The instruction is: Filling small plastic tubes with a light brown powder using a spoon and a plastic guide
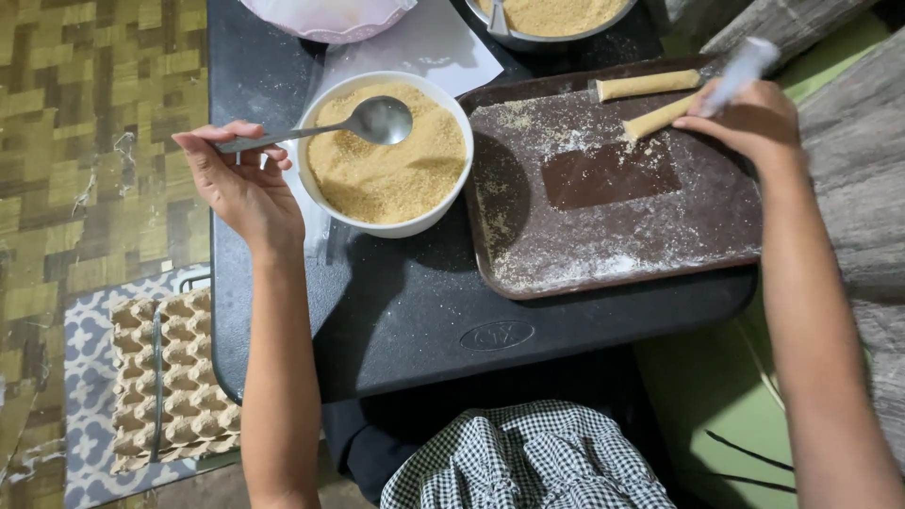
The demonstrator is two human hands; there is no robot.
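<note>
My left hand [240,179] holds a metal spoon [377,121] by its handle, the bowl of the spoon resting on golden crumbs in a white bowl [396,228]. My right hand [749,123] grips a pale, blurred cylindrical thing and rests at the far right corner of a brown tray [613,254] dusted with crumbs. Two crumb-coated rolls lie on the tray: one roll [646,85] at the back edge, a second roll [658,118] just under my right fingers.
A black table [415,320] carries everything. A metal bowl of crumbs [551,19] and a pink bowl [325,19] stand at the back, with white paper [443,52] between them. A cardboard egg tray [170,377] lies on the floor to the left. Checked cloth [528,462] covers my lap.
</note>
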